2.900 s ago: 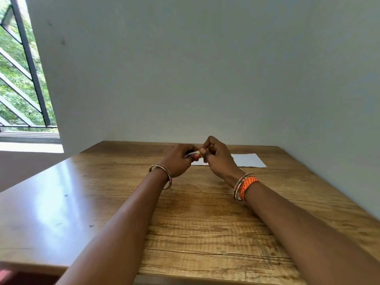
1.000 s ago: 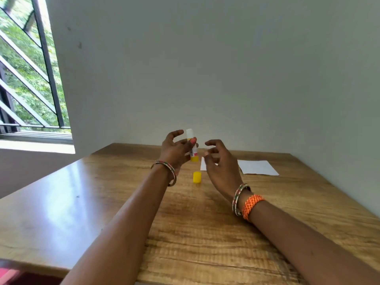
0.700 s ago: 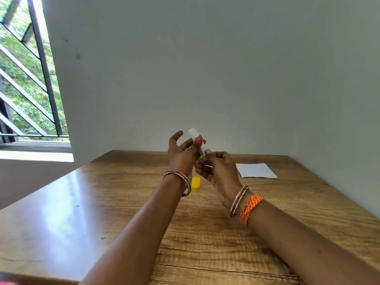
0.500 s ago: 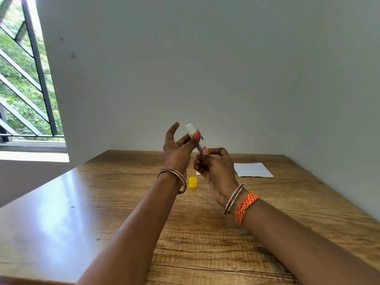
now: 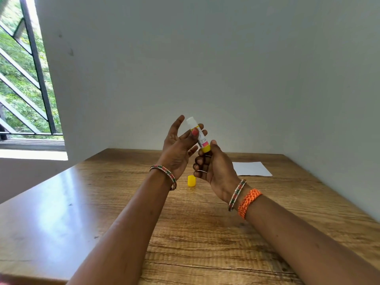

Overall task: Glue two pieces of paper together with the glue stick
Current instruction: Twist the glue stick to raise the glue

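Both hands are raised above the wooden table (image 5: 102,212). Between them is the uncapped glue stick (image 5: 200,138), tilted with its white tip up and its yellow base down. My left hand (image 5: 177,150) pinches the upper barrel between thumb and fingertips, the other fingers spread. My right hand (image 5: 213,165) grips the yellow base with curled fingers. The yellow cap (image 5: 191,181) stands on the table below the hands. White paper (image 5: 251,169) lies flat further back on the right, partly hidden by my right hand; I cannot tell how many sheets it is.
A white wall runs behind the table and along its right side. On the left is a window with black bars (image 5: 39,75). The table's near and left edges are in view.
The cap came off and now stands on the table. Both hands rose with the stick, and my right hand moved from open beside it to gripping its base.
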`<state>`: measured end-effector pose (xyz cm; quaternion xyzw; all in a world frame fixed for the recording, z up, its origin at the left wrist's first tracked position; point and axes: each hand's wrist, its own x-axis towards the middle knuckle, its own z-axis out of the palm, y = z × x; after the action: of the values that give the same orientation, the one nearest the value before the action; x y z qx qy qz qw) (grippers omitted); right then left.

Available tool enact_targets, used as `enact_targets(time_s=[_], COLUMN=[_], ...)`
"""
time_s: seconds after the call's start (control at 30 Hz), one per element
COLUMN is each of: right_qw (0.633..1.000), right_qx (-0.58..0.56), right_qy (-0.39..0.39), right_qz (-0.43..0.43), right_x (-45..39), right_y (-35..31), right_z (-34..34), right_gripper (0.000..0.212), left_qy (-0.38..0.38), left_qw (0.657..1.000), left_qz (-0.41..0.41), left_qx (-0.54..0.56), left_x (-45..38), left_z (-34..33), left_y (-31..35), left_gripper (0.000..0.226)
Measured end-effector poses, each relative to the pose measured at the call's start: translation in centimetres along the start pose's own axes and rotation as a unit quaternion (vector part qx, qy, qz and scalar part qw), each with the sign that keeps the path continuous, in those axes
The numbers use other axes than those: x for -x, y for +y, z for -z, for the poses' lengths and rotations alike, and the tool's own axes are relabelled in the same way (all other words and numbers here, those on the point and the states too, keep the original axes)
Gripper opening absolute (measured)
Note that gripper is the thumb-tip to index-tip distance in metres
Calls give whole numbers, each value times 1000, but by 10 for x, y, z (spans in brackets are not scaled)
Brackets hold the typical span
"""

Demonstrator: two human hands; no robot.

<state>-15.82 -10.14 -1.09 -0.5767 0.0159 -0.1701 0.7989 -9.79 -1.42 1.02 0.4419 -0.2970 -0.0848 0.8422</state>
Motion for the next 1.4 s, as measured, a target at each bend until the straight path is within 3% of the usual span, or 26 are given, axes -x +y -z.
enact_targets(time_s=[0.17, 0.27, 0.43, 0.57, 0.67, 0.87, 1.07, 1.23, 1.4], right_qw=[990, 979, 980, 986, 992, 995, 992, 993, 984], right_qx=[57, 112, 129, 125, 103, -30, -37, 10, 126], right_qy=[58, 80, 23, -10, -14, 17, 27, -3, 10], right_qz=[111, 149, 150, 112, 75, 92, 115, 115, 125], right_x=[-2, -3, -2, -2, -2, -6, -5, -4, 0], right_y=[1, 2, 1, 0, 0, 0, 1, 1, 1], right_z=[-2, -3, 2, 3, 5, 1, -2, -1, 1], right_gripper=[19, 17, 14, 46, 52, 19, 11, 23, 52], left_qy=[39, 42, 40, 4, -13, 4, 1, -12, -23], left_qw=[999, 999, 999, 1000, 1000, 1000, 999, 1000, 999], left_qz=[-10, -17, -12, -3, 1, -2, -1, -2, 2], left_qx=[-16, -12, 4, 16, 12, -6, -33, -25, -28], left_x=[0, 1, 0, -1, 0, 1, -1, -2, -1], left_z=[3, 1, 3, 3, 2, 2, 4, 6, 2], left_y=[-2, -2, 1, 4, 4, 2, 1, 3, 1], left_gripper=[65, 70, 60, 55, 53, 52, 43, 38, 42])
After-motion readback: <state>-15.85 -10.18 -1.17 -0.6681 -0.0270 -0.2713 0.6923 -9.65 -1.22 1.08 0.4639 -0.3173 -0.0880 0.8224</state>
